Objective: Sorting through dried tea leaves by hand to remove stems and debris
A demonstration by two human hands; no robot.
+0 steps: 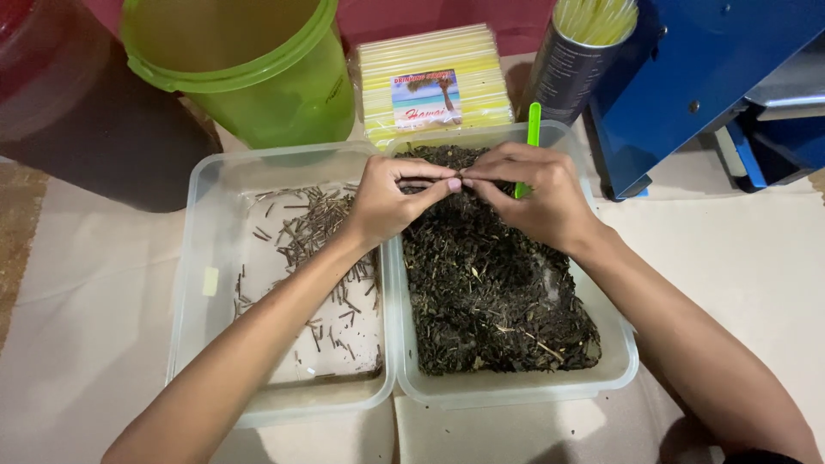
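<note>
Stem fragment (461,180), thin and dark, pinched between the fingertips of the left hand (388,199) and right hand (534,196) above the far end of the right-hand container (623,361). Both hands are closed to a fine pinch on it; the right also holds a green stick (532,137) against the palm. The fragment looks light, dry and brittle, best held near its ends with gentle pressure. Below lies a loose, crumbly dried leaf mix (490,283). The left-hand container (193,283) holds sorted stems (314,232). Beyond, on the bench (730,249), stand a green bucket (258,73), a pack of yellow straws (434,77) and a dark canister (567,69).
</note>
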